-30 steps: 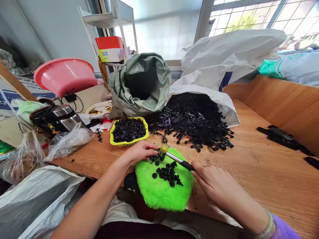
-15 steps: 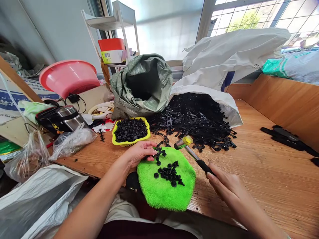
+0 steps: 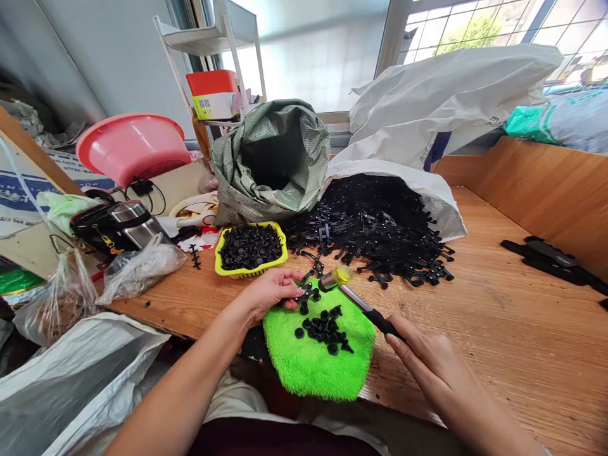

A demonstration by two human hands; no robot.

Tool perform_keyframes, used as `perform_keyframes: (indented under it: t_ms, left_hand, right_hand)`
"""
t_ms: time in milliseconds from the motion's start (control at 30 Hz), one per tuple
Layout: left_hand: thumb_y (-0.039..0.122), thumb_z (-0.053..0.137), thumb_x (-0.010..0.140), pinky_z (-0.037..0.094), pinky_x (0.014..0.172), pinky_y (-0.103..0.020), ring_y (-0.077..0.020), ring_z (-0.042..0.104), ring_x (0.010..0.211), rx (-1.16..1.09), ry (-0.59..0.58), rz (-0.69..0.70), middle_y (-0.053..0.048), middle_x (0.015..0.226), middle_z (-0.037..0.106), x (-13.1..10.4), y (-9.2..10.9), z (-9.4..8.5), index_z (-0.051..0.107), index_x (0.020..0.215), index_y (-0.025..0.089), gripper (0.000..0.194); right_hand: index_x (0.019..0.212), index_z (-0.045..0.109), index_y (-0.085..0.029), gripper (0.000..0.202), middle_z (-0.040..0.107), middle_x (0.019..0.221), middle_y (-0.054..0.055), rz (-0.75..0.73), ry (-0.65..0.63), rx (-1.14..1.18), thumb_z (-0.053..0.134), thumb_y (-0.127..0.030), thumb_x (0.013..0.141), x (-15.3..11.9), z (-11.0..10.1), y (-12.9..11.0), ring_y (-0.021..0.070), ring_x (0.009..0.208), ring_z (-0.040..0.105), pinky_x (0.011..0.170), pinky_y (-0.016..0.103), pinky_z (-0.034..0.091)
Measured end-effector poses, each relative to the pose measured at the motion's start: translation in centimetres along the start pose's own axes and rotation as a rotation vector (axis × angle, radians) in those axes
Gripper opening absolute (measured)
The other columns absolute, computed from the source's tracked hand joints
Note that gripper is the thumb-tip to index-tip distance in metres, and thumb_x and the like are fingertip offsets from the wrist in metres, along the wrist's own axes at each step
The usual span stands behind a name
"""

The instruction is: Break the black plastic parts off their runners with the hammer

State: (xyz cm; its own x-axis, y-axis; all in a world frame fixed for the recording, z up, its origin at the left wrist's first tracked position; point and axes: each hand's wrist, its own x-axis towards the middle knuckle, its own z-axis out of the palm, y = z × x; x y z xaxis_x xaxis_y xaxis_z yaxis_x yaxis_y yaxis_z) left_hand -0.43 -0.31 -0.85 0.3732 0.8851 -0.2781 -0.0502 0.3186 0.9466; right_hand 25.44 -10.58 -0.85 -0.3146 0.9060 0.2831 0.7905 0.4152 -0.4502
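My left hand (image 3: 275, 295) pinches a small black plastic bracket (image 3: 306, 292) at the top edge of a bright green cloth (image 3: 313, 373). Wrapped around the black grip of a small mallet (image 3: 358, 299) is my right hand (image 3: 420, 351). The mallet's head, metal with a yellow face, hangs just above and right of the bracket; I cannot tell if they touch. A loose cluster of black plastic clips (image 3: 325, 329) lies on the cloth below my left hand.
Behind the cloth stands a yellow basket (image 3: 232, 272) full of black clips. Black brackets (image 3: 375, 234) spill from a white sack (image 3: 441, 114) onto the wooden table (image 3: 475, 304). A green woven sack (image 3: 228, 183) gapes open behind. A steel flask (image 3: 142, 228) and plastic bags are left.
The mallet and my right hand have moved left, bringing the mallet's head closer to the bracket. My left hand still holds the bracket in nearly the same place.
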Motion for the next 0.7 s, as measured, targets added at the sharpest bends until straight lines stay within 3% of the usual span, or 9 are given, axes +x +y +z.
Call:
perform_keyframes:
  t_ms: [67,200,367,500,700]
  left_hand:
    - [0.017,0.076,0.057,0.036,0.040,-0.014,-0.0031,0.048,0.037,0.003,-0.005,0.026,0.006,0.051,0.055,0.0,0.0,0.0,0.057,0.087,0.012,0.035]
    - [0.018,0.076,0.057,0.038,0.041,-0.016,-0.0043,0.047,0.039,0.022,-0.021,0.081,0.007,0.051,0.052,0.2,0.0,-0.2,0.055,0.088,0.013,0.038]
    - [0.021,0.075,0.058,0.040,0.043,-0.016,-0.0037,0.047,0.043,0.033,-0.040,0.096,0.006,0.056,0.053,0.1,0.0,-0.2,0.054,0.087,0.013,0.037]
    - [0.022,0.075,0.058,0.040,0.043,-0.017,-0.0044,0.046,0.042,0.054,-0.032,0.119,0.008,0.053,0.048,-0.1,0.1,0.0,0.054,0.088,0.014,0.038]
    - [0.023,0.073,0.060,0.039,0.042,-0.016,-0.0035,0.045,0.042,0.083,-0.049,0.137,0.009,0.054,0.047,-0.1,0.3,0.0,0.053,0.089,0.014,0.036]
  right_hand:
    - [0.095,0.051,-0.023,0.029,0.065,0.068,0.004,-0.036,-0.030,-0.052,0.025,-0.036,0.095,0.3,0.1,-0.5,0.0208,0.059,0.061,0.051,0.029,0.039]
    - [0.085,0.053,-0.022,0.030,0.059,0.055,0.002,-0.110,-0.103,-0.228,0.027,-0.034,0.094,1.1,0.5,-1.4,0.0215,0.048,0.057,0.045,0.029,0.033]
    - [0.095,0.054,-0.019,0.034,0.061,0.058,0.003,-0.126,-0.042,-0.217,0.023,-0.032,0.095,1.5,0.2,-1.9,0.0212,0.051,0.060,0.046,0.028,0.036]
    - [0.090,0.056,-0.019,0.035,0.063,0.059,0.005,-0.151,-0.106,-0.331,0.023,-0.031,0.094,1.5,-0.1,-2.0,0.0229,0.052,0.061,0.046,0.030,0.037]
    - [0.088,0.052,-0.020,0.032,0.062,0.059,0.004,-0.135,-0.100,-0.343,0.022,-0.029,0.095,1.5,-0.2,-2.5,0.0213,0.052,0.061,0.046,0.028,0.034]
